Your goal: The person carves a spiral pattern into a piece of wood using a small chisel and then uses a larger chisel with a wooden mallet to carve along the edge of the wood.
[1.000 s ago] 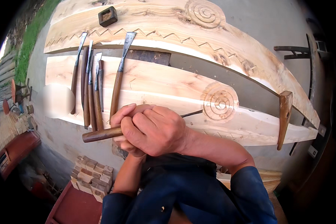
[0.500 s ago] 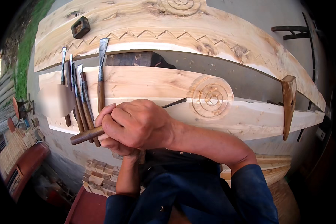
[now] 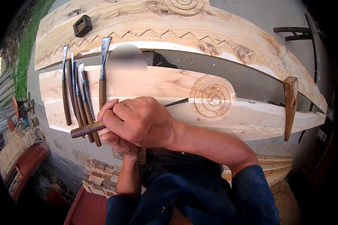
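Note:
My right hand (image 3: 139,120) and my left hand (image 3: 120,144) are closed together on the wooden handle of a chisel (image 3: 84,130), right over left. Its dark steel blade (image 3: 176,102) points right, its tip at the left edge of a carved spiral rosette (image 3: 213,98) on the near pale board (image 3: 266,116). Several wood-handled chisels (image 3: 78,95) lie side by side at the left of that board, and a wider one (image 3: 103,80) lies apart from them. A blurred oval hides part of the board behind them.
A far board (image 3: 150,20) with carved zigzag and spiral carries a small dark square container (image 3: 82,26). A wooden mallet-like tool (image 3: 290,99) spans the boards at right. Stacked wood blocks (image 3: 101,176) and a red surface (image 3: 86,210) lie below; a dark wooden frame (image 3: 296,30) stands upper right.
The view has shifted, and my hands and chisel sit further left in it, the tip now slightly higher on the rosette's left edge. Little differs over the last half second.

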A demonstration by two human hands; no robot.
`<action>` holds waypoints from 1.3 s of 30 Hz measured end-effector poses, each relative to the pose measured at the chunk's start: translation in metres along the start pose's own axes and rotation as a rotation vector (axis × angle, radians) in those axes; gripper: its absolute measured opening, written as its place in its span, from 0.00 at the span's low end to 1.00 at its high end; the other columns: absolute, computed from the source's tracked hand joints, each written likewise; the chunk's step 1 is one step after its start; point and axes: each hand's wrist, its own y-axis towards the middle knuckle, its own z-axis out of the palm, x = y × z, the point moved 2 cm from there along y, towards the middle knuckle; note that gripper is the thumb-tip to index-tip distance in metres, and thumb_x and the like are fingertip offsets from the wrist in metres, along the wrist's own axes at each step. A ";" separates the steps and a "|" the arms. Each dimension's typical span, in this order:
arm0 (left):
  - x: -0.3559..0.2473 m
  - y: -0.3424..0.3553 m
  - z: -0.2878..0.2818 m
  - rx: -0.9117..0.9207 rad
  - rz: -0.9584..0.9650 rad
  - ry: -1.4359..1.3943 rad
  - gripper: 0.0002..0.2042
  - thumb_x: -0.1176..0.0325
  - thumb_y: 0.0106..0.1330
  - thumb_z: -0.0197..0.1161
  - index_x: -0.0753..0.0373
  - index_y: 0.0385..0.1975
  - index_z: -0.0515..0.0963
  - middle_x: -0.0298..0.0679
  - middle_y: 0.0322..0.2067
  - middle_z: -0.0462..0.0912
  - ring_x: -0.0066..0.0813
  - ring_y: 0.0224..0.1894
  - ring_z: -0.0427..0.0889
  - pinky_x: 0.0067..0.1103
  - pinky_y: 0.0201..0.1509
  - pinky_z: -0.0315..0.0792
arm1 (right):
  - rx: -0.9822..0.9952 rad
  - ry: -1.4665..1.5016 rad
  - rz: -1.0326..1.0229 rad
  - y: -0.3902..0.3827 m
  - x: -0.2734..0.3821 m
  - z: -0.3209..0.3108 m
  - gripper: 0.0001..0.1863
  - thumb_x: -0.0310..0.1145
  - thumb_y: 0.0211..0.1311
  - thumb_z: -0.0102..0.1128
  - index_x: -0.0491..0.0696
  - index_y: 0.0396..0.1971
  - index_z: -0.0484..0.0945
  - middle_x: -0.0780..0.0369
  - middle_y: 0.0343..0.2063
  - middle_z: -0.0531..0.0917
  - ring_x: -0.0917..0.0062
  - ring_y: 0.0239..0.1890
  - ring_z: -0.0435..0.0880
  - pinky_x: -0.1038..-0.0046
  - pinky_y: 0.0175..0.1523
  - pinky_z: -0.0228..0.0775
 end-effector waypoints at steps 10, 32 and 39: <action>-0.013 0.020 0.000 0.154 -0.146 0.007 0.45 0.31 0.83 0.46 0.81 0.61 0.78 0.56 0.66 0.80 0.33 0.57 0.82 0.31 0.64 0.74 | 0.020 -0.053 0.130 0.004 -0.008 -0.002 0.07 0.35 0.66 0.67 0.48 0.33 0.81 0.63 0.18 0.75 0.71 0.19 0.82 0.68 0.22 0.72; -0.066 0.167 -0.052 0.614 -0.143 0.000 0.59 0.17 0.73 0.23 0.76 0.49 0.85 0.59 0.41 0.92 0.48 0.43 0.95 0.35 0.53 0.91 | 0.062 -0.073 0.162 0.002 -0.007 -0.001 0.19 0.44 0.59 0.79 0.50 0.27 0.76 0.63 0.20 0.74 0.72 0.18 0.81 0.69 0.23 0.72; -0.061 0.173 -0.060 0.599 -0.129 -0.179 0.62 0.15 0.70 0.24 0.78 0.53 0.84 0.59 0.42 0.92 0.47 0.43 0.95 0.36 0.52 0.91 | 0.080 -0.086 0.174 -0.001 -0.012 -0.007 0.19 0.46 0.63 0.74 0.48 0.28 0.75 0.60 0.20 0.78 0.68 0.18 0.83 0.65 0.22 0.74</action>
